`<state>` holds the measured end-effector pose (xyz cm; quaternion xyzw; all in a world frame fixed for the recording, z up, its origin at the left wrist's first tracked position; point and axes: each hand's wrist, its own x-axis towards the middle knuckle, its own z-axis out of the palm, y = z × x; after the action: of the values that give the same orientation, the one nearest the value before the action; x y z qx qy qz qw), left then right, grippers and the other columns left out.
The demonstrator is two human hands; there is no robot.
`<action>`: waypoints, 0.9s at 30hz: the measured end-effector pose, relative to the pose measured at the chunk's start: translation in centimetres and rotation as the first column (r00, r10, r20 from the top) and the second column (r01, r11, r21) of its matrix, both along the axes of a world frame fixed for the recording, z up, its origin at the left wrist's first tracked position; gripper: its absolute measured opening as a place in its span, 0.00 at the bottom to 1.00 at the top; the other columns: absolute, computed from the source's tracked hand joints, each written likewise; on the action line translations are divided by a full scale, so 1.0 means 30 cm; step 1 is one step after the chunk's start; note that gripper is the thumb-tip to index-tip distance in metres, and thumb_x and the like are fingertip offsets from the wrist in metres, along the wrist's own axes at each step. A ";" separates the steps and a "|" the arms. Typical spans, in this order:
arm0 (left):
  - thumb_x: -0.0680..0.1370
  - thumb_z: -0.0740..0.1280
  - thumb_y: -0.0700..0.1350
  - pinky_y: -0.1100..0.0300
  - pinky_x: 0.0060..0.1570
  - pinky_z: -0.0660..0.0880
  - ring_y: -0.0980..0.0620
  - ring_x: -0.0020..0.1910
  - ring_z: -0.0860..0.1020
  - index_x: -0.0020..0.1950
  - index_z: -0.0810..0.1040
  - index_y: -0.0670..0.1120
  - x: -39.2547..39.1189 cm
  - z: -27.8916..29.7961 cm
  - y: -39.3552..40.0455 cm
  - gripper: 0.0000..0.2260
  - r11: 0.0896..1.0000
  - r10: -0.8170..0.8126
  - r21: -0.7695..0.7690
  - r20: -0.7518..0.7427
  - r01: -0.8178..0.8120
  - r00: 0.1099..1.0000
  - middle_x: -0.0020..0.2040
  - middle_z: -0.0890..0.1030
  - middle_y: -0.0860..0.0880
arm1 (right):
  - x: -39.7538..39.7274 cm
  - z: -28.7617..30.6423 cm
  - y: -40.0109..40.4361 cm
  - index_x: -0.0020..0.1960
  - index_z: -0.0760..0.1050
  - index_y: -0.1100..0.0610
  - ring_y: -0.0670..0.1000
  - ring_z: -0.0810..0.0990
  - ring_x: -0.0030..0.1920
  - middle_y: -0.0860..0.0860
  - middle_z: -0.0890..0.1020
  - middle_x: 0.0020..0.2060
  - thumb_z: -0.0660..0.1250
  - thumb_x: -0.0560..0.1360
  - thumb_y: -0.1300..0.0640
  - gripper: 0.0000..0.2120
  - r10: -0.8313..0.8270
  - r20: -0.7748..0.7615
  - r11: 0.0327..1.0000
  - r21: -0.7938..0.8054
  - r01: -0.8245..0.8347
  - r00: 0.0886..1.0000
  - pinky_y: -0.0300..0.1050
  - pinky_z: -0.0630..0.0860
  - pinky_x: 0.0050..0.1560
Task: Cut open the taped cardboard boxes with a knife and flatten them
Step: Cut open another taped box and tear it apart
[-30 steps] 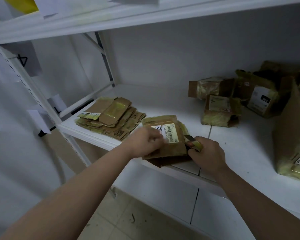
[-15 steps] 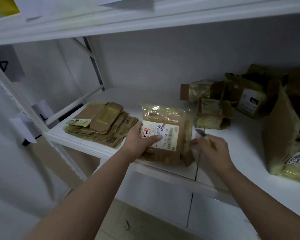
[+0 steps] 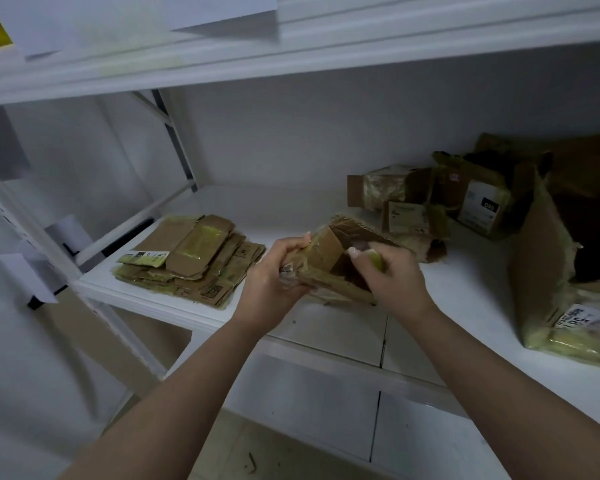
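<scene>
Single head-worn wide-angle view, looking forward and down from standing height onto a white shelf (image 3: pixel 465 306) at close range. Both forearms enter from the bottom edge; an upper shelf (image 3: pixel 326 46) spans the top, and floor shows below. No second view overlaps it.

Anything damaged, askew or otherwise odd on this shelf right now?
Nothing alarming. The large box at far right has a ragged, torn edge, and opened boxes lie jumbled behind. The flattened stack sits tidy. Both hands, left hand and right hand, grip the current box.
</scene>
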<state>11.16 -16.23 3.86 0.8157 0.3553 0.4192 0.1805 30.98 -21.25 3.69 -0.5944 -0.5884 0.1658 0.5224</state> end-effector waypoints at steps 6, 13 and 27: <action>0.64 0.80 0.39 0.63 0.62 0.72 0.58 0.63 0.76 0.64 0.72 0.47 0.008 0.000 0.000 0.31 0.999 -0.043 0.000 -0.027 0.043 0.999 0.66 0.75 0.56 | 0.012 0.009 -0.012 0.27 0.69 0.45 0.46 0.72 0.31 0.42 0.71 0.22 0.63 0.76 0.43 0.20 -0.114 0.079 0.993 -0.023 0.116 0.990 0.42 0.65 0.32; 0.66 0.79 0.42 0.69 0.57 0.73 0.60 0.60 0.77 0.64 0.74 0.48 0.029 -0.005 -0.004 0.28 0.999 -0.016 0.048 -0.064 0.019 0.998 0.63 0.77 0.59 | 0.024 0.028 -0.008 0.36 0.77 0.48 0.53 0.78 0.38 0.45 0.77 0.30 0.64 0.70 0.39 0.13 0.036 -0.153 0.996 -0.077 -0.048 0.988 0.60 0.76 0.45; 0.71 0.76 0.41 0.67 0.45 0.78 0.56 0.51 0.80 0.65 0.65 0.49 0.051 -0.041 -0.016 0.29 0.828 0.212 -0.559 0.221 -0.054 0.952 0.54 0.80 0.52 | 0.037 0.069 -0.060 0.59 0.77 0.57 0.47 0.74 0.44 0.44 0.76 0.39 0.63 0.78 0.52 0.13 -0.378 -0.087 0.915 0.116 0.387 0.921 0.42 0.68 0.44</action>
<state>12.69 -16.70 2.63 0.6372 0.4879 0.4207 0.4230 32.11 -23.05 5.76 -0.6569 -0.4536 0.0400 0.6010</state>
